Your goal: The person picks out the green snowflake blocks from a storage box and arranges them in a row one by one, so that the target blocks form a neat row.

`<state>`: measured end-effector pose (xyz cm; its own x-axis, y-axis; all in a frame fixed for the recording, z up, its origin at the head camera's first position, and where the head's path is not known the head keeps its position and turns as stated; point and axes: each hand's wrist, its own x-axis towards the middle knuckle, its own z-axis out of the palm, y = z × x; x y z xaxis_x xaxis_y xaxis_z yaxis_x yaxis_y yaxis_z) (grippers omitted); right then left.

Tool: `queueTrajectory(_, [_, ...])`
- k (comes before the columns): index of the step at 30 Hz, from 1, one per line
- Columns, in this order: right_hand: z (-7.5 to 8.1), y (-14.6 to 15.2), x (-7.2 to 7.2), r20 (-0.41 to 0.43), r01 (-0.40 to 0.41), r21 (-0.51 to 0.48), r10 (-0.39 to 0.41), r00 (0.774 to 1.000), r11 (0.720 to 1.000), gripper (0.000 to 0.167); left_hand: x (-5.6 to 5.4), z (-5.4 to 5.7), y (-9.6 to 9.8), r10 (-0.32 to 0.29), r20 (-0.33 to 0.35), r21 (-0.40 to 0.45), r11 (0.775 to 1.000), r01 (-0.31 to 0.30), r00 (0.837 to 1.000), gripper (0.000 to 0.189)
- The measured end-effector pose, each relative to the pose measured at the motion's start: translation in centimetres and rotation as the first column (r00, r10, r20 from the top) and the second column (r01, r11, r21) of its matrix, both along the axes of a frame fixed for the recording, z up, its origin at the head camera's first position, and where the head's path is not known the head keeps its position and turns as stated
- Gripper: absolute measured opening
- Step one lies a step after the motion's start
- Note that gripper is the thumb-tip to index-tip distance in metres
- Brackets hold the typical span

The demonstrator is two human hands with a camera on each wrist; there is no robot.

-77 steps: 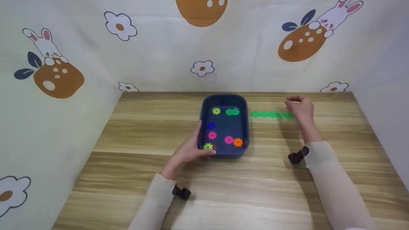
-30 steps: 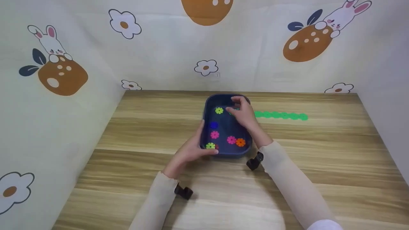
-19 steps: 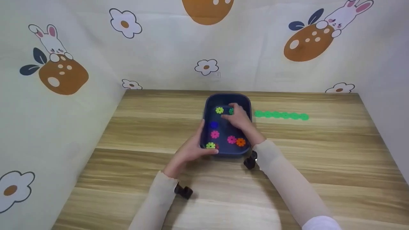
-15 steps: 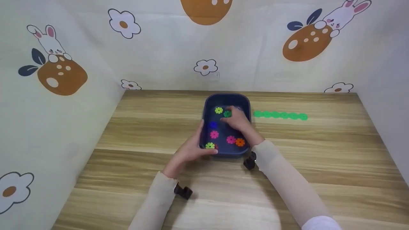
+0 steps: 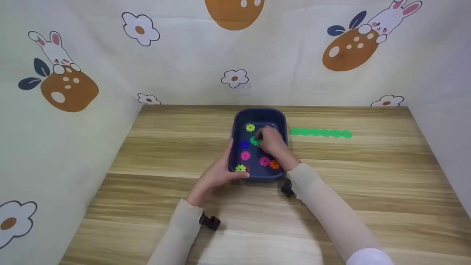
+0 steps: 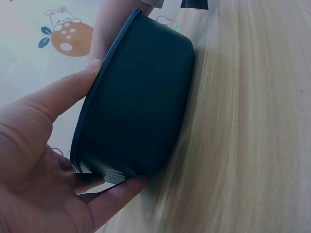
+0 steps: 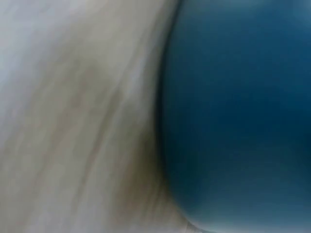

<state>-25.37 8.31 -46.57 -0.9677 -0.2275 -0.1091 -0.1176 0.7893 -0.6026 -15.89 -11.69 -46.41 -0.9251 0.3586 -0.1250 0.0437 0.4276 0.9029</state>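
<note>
A dark blue rectangular tub (image 5: 259, 176) stands on the wooden table, with loose flower-shaped plastic discs on its floor. My left hand (image 5: 217, 173) holds its near left corner; in the left wrist view the thumb of that hand (image 6: 34, 160) lies on the rim and the fingers support the outer wall. Inside the tub, my right hand (image 5: 272, 141) pinches a green disc (image 5: 254, 141) with curled fingers, which hide part of it. Around it lie a blue disc (image 5: 244, 144), two pink discs, of which one pink disc (image 5: 245, 155) is nearer the left, and an orange disc (image 5: 274, 164).
A straight row of joined green discs (image 5: 321, 132) lies on the table right of the tub. Yellow-green discs (image 5: 250, 127) sit at the tub's far and near left. A patterned cloth wall (image 5: 184, 66) closes the back. The right wrist view is blurred, showing the tub's wall (image 7: 233, 121).
My right hand has come from the right end of the green row into the tub, and a green disc has shifted left and nearer. My left hand keeps its hold.
</note>
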Motion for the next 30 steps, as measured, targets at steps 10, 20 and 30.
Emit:
queueTrajectory(10, [-0.05,-0.29,-0.09,0.055,-0.008,-0.018,0.009,0.998,1.0,0.026,0.02,0.09,-0.08,-0.004,0.006,0.002,1.0,0.004,1.0,0.12])
queueTrajectory(20, [0.06,-0.17,0.07,0.076,0.023,-0.088,-0.016,0.997,0.996,0.017,0.0,-0.01,-0.03,-0.011,0.018,0.052,0.999,0.01,1.0,0.119])
queueTrajectory(30, [0.34,0.11,0.21,0.055,0.037,-0.189,-0.027,0.998,0.981,0.013,-0.11,-0.02,0.0,-0.017,0.007,0.017,1.0,0.017,1.0,0.119])
